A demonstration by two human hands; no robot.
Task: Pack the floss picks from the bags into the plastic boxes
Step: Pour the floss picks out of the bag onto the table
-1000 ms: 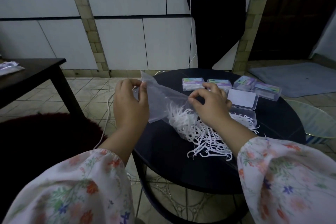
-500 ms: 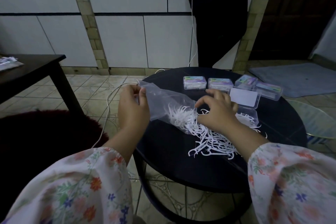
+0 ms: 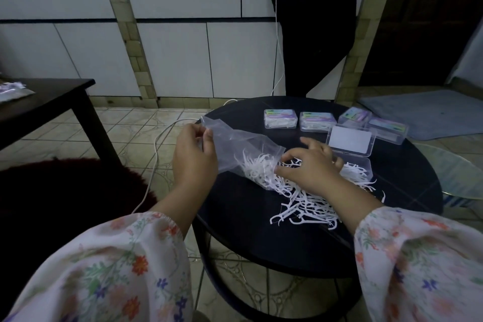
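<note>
The bag (image 3: 235,149) has been lowered and more picks (image 3: 300,198) have been spilled onto the round black counter (image 3: 235,230), so packing can begin. The bag's corner is pinched by the left hand (image 3: 193,162). Picks are touched by the right hand (image 3: 311,165), fingers curled; its grip cannot be told. The bag is thin, clear and crinkly. The open box (image 3: 366,165) is hard, clear plastic.

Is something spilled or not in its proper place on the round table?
Yes. Many floss picks lie loose on the round table beside the open box, spilled from the bag, which the left hand grips.
</note>
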